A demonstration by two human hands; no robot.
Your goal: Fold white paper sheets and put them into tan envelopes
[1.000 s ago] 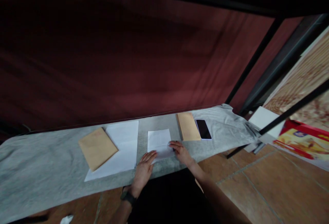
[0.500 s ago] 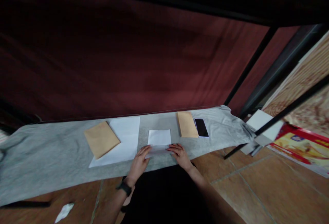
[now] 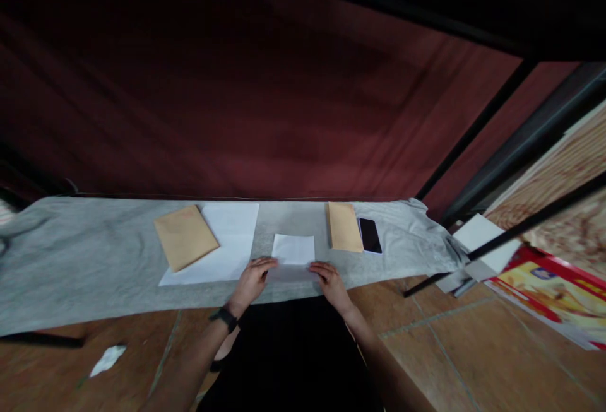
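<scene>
A small white sheet of paper (image 3: 293,250) lies on the grey cloth (image 3: 85,254) in front of me, its near edge folded up. My left hand (image 3: 251,277) pinches the fold's left end, fingers curled onto the paper. On the fold's right end rests my right hand (image 3: 327,276), fingers bent and pressed on the paper. A dark watch sits on my left wrist.
Left of the sheet, a brown envelope (image 3: 185,236) lies on larger white sheets (image 3: 227,241). To the right lie another brown envelope (image 3: 344,226) and a black phone (image 3: 370,235). A crumpled paper scrap (image 3: 107,359) is on the tiled floor. Printed boards (image 3: 544,279) stand at right.
Both hands moved from lying flatter on the near edge to pinching its two ends, and the near edge has been lifted into a fold. The view tilted down slightly.
</scene>
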